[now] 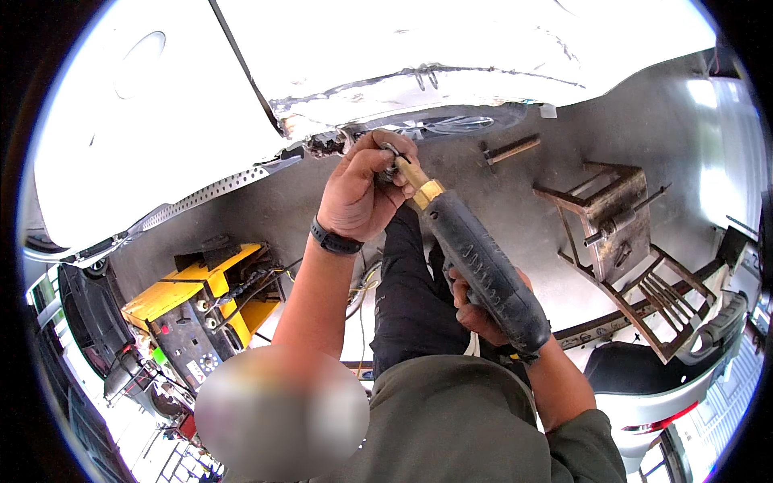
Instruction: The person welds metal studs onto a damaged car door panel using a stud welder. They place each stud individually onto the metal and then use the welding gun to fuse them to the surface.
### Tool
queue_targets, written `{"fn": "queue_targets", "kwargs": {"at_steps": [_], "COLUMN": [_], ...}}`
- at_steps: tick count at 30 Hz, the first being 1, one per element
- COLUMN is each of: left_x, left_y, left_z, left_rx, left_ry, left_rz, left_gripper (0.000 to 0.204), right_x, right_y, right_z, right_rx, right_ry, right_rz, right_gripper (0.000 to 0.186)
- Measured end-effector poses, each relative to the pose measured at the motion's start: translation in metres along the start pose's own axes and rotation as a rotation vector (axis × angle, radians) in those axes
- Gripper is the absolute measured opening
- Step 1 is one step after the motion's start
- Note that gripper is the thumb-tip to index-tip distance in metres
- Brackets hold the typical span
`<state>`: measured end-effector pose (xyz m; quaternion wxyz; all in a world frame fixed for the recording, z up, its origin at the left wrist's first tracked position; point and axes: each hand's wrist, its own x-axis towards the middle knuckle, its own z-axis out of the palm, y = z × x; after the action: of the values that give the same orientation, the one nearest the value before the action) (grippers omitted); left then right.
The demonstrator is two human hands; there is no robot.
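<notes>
My right hand (481, 310) is wrapped round the grip of a black spot-welding gun (483, 258) with a brass collar and tip. The gun slants up and left across my body. At its front end my left hand (358, 181) has its fingers closed round the brass tip, beside a small metal piece that they partly hide. Just beyond this hand is the lower edge of a white car body (338, 113), with bare, scuffed metal and a torn, dark patch. Two small wire loops (427, 78) stand out from the scraped line on the panel.
A hammer (513, 150) lies on the grey floor at right. Beyond it stands a worn chair (624, 193) with a slide hammer (620, 225) across its seat. A yellow and black machine (185, 298) with cables is at left. A loose bumper (660, 378) lies lower right.
</notes>
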<state>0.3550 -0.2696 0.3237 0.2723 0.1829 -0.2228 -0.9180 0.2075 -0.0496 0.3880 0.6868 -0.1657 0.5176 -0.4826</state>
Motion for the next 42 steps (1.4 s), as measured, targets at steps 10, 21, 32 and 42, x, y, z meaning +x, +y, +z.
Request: {"fn": "queue_targets", "kwargs": {"at_steps": [10, 21, 32, 42], "left_x": [-0.009, -0.011, -0.007, 0.0], "left_y": [0.007, 0.009, 0.015, 0.01], "left_z": [0.01, -0.008, -0.009, -0.008], "left_rx": [0.113, 0.094, 0.08, 0.122], "left_ry": [0.154, -0.013, -0.08, -0.036], "left_rz": [-0.032, 0.06, 0.011, 0.021], "left_gripper": [0.027, 0.027, 0.037, 0.026], "right_x": [-0.005, 0.001, 0.007, 0.012], "right_y": [-0.002, 0.007, 0.02, 0.024], "right_z": [-0.003, 0.005, 0.005, 0.0], "right_rx": [0.281, 0.58, 0.881, 1.114], "right_ry": [0.0, -0.02, 0.062, 0.069], "right_rz": [0.097, 0.061, 0.148, 0.243], "right_gripper": [0.044, 0.031, 0.044, 0.052]}}
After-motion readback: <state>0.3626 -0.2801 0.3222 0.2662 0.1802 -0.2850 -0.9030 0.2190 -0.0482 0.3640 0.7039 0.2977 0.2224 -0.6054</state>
